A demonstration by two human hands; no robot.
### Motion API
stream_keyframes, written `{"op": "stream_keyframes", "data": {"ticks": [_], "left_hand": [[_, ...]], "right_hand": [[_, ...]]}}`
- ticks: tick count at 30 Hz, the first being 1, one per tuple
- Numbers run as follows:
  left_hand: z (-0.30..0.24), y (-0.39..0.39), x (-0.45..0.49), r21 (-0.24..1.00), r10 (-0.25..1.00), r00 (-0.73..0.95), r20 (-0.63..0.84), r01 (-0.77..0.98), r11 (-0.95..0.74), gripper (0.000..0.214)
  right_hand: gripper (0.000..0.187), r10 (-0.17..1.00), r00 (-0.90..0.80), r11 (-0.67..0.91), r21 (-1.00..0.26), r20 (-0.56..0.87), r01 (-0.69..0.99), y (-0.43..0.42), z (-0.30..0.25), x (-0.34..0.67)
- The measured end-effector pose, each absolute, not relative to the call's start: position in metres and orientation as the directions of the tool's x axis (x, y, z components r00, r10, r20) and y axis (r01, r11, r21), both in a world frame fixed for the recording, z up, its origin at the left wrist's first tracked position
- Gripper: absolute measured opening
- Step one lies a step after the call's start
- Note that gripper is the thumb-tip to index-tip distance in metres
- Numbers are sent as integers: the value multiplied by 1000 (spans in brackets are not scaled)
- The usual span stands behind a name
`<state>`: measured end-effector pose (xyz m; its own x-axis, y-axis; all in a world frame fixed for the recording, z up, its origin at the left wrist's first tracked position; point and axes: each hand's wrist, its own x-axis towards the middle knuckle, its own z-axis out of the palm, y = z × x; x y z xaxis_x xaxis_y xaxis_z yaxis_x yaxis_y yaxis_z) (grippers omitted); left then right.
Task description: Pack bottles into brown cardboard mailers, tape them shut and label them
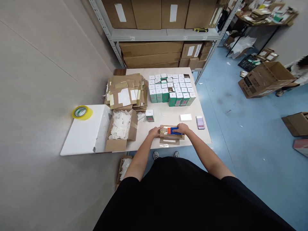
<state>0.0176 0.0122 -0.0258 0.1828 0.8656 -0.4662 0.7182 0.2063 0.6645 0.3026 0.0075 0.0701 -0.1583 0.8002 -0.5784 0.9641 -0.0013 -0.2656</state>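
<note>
A small cardboard box [166, 136] lies near the front edge of the table, with a flap spread out on the side towards me. My left hand [155, 132] grips its left end. In my right hand [183, 128] is a blue and orange tape dispenser [173, 130], held low over the top of the box. Clear tape shows on the box's left part; whether the dispenser touches the cardboard I cannot tell. Just beyond the box lies a white flat item [185, 117], and a single green and white carton [149, 115] stands to the left.
Rows of green and white cartons [178, 85] fill the table's far side. Flattened cardboard [122, 93] is piled at left, behind an open box of white paper [120, 125]. A yellow tape roll [82, 112] lies on a white surface. Shelving [154, 34] stands behind. A person is at far right.
</note>
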Motion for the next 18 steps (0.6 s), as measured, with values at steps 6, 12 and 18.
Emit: {"op": "stream_keyframes", "data": {"ticks": [6,12,18], "left_hand": [[-23,13,19,647,871,178,-459,738,190,82],[-23,16,17,562,826,268,-496,824,71,88],[-23,17,18,563,827,248,-504,821,96,87]], "right_hand": [[58,801,-80,-32,-175,-594,984,1,79,382],[55,798,29,-125,-118,-602,985,-13,89,456],[53,785,93,-201,-110,-613,973,-21,86,483]]}}
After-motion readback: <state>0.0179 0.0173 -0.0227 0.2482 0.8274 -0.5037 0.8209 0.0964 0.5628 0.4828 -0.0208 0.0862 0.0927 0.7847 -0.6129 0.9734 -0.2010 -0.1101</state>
